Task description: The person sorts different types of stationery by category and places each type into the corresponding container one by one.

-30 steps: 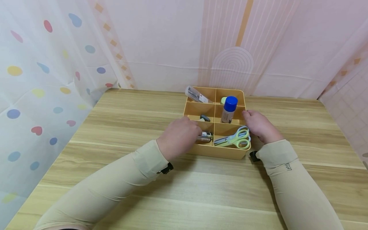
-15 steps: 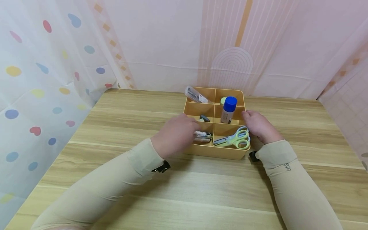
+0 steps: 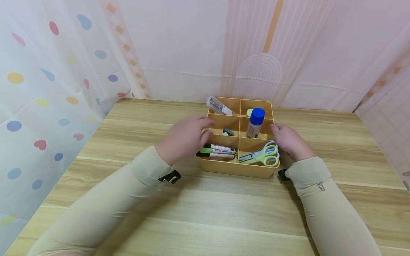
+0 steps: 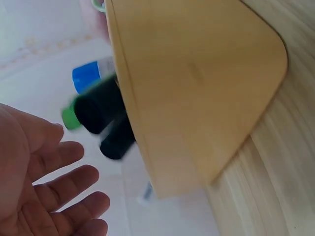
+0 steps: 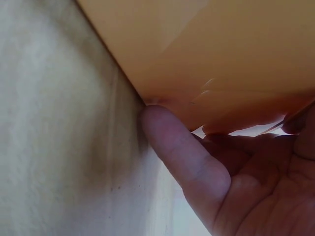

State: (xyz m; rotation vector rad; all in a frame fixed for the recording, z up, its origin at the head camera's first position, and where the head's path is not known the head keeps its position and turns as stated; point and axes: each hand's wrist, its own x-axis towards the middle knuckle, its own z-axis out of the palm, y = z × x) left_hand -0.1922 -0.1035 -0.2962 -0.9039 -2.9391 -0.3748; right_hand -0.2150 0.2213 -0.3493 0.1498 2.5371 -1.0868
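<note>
A yellow divided desk organizer (image 3: 238, 168) stands on the table. Several markers (image 3: 219, 151) with dark and green ends lie in its front left compartment, their ends poking past the left rim. My left hand (image 3: 184, 138) is beside that rim, fingers spread and holding nothing; the left wrist view shows it apart from the dark marker ends (image 4: 101, 110). My right hand (image 3: 289, 140) rests along the organizer's right side, and in the right wrist view a fingertip (image 5: 160, 118) touches the wall near the table. Scissors (image 3: 268, 154) with green and blue handles lie front right.
A blue-capped glue stick (image 3: 255, 124) stands in the middle right compartment. A small dark item (image 3: 228, 132) lies middle left, a clear plastic case (image 3: 219, 105) leans back left, and a pale green item (image 3: 249, 112) sits back right. A curtain (image 3: 179, 53) hangs behind the table.
My left hand has drawn back leftward out of the front left compartment and spread its fingers, uncovering the markers. The right hand and the organizer have stayed put.
</note>
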